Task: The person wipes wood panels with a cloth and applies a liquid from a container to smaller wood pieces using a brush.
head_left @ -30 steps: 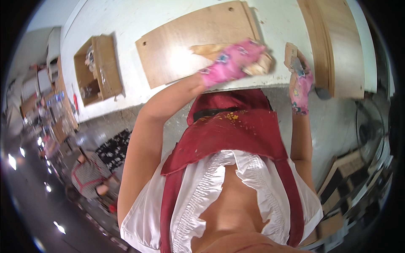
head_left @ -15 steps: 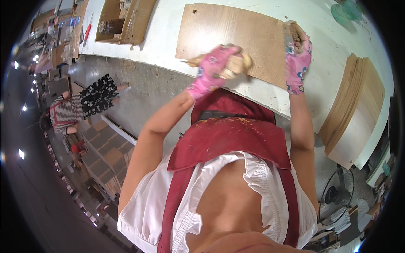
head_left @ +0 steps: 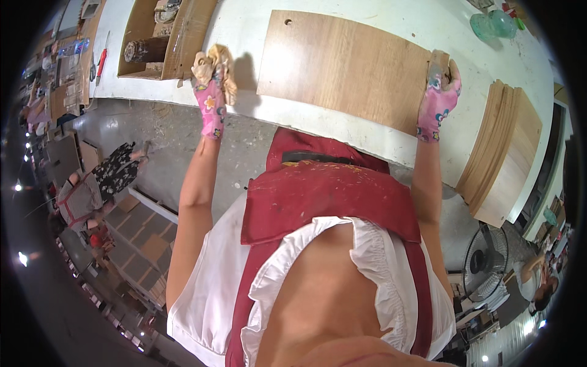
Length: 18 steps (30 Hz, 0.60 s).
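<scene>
A flat wooden panel (head_left: pixel 348 67) with a small hole near its far left corner lies on the white worktable (head_left: pixel 244 24). My right hand (head_left: pixel 439 92), in a pink flowered glove, grips the panel's right edge. My left hand (head_left: pixel 211 85), in a matching glove, holds a crumpled tan rag (head_left: pixel 217 64) above the table's near edge, to the left of the panel and apart from it.
A stack of curved wooden panels (head_left: pixel 504 153) lies at the right end of the table. An open wooden box (head_left: pixel 162 33) with a dark roll stands at the far left. A green glass jar (head_left: pixel 494 24) sits far right. A fan (head_left: pixel 489 263) and seated people are on the floor.
My left hand has lifted the rag off the panel and moved it left, past the panel's edge. My right hand stays at the panel's right edge. The view has shifted.
</scene>
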Each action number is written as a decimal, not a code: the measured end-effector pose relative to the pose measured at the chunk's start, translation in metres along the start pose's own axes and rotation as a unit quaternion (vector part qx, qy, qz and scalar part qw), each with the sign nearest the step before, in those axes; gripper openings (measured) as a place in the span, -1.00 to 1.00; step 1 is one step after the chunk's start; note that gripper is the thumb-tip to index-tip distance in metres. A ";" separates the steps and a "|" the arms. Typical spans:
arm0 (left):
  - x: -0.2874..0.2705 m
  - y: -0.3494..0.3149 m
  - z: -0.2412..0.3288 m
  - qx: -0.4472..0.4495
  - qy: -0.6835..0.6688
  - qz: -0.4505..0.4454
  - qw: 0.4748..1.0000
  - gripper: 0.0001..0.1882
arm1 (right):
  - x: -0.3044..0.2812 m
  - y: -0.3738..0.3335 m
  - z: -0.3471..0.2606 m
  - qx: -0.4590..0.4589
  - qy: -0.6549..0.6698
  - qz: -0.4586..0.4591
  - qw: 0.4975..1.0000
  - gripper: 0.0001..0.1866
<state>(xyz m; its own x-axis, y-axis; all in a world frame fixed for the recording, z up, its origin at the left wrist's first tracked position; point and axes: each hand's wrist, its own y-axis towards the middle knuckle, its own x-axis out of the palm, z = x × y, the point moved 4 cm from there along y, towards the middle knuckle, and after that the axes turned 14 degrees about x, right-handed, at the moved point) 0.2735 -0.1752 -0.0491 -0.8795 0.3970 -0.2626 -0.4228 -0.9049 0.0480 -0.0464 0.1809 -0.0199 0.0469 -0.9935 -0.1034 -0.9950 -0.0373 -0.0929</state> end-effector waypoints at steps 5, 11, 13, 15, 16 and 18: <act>0.100 0.002 0.063 0.275 0.242 -0.297 0.882 -0.40 | -0.005 0.007 0.010 0.022 0.079 0.037 0.996 -0.53; 0.166 0.043 0.076 0.467 0.286 -0.341 0.764 -0.26 | -0.017 0.012 0.020 0.026 0.125 0.076 0.989 -0.55; 0.202 0.030 0.058 0.384 0.058 -0.416 0.822 -0.27 | -0.013 0.010 0.013 0.036 0.190 0.069 0.979 -0.53; 0.245 0.000 0.089 0.379 0.114 -0.453 0.799 -0.26 | -0.018 0.012 0.017 0.057 0.237 0.092 0.966 -0.54; 0.265 -0.015 0.105 0.377 0.144 -0.469 0.786 -0.25 | -0.019 0.014 0.020 0.066 0.262 0.100 0.958 -0.54; 0.305 -0.050 0.128 0.481 0.189 -0.463 0.720 -0.24 | -0.018 0.014 0.021 0.042 0.270 0.086 0.958 -0.55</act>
<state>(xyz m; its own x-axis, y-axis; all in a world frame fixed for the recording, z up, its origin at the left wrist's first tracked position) -0.0014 0.0108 -0.0085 -0.0786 0.5271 -0.8461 -0.9057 0.3170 0.2816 -0.0596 0.2004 -0.0398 -0.1925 -0.8959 0.4003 -0.9720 0.1181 -0.2031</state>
